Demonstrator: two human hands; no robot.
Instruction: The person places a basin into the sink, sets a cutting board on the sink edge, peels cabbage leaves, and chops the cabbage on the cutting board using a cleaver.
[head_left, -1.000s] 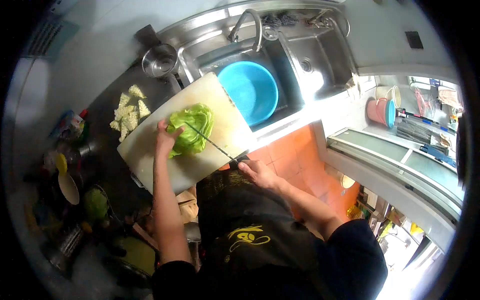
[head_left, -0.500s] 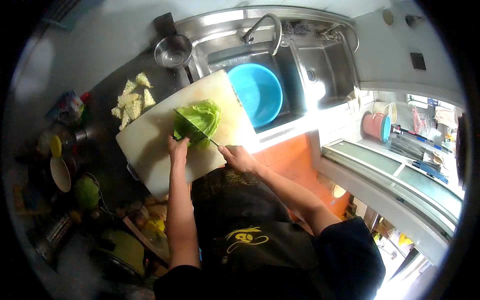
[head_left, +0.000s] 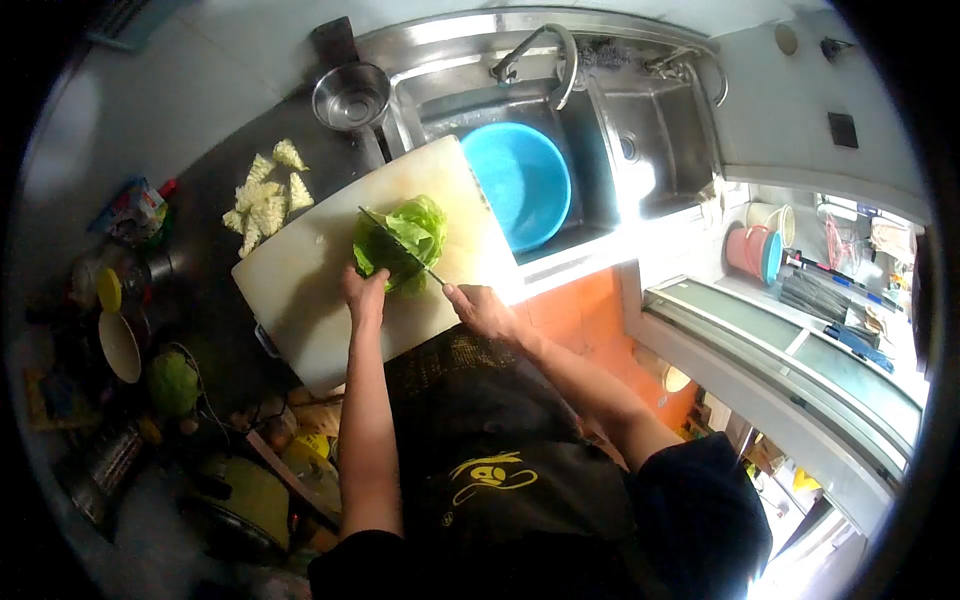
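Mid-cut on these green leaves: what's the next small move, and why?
Probably draw the knife through the green leaves: its blade lies across them on the cutting board, the right hand grips the handle, and the left hand is at the leaves' near-left edge.

Pale wall (head_left: 230, 60), dark countertop (head_left: 335, 165), steel double sink (head_left: 655, 115), orange floor (head_left: 575, 310), white-framed glass panel (head_left: 745, 318), bright glare (head_left: 632, 185)

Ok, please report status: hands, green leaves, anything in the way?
Left hand at green leaves. Right hand gripping knife, blade across them. Leaves on cutting board; left hand near blade, possible hazard.
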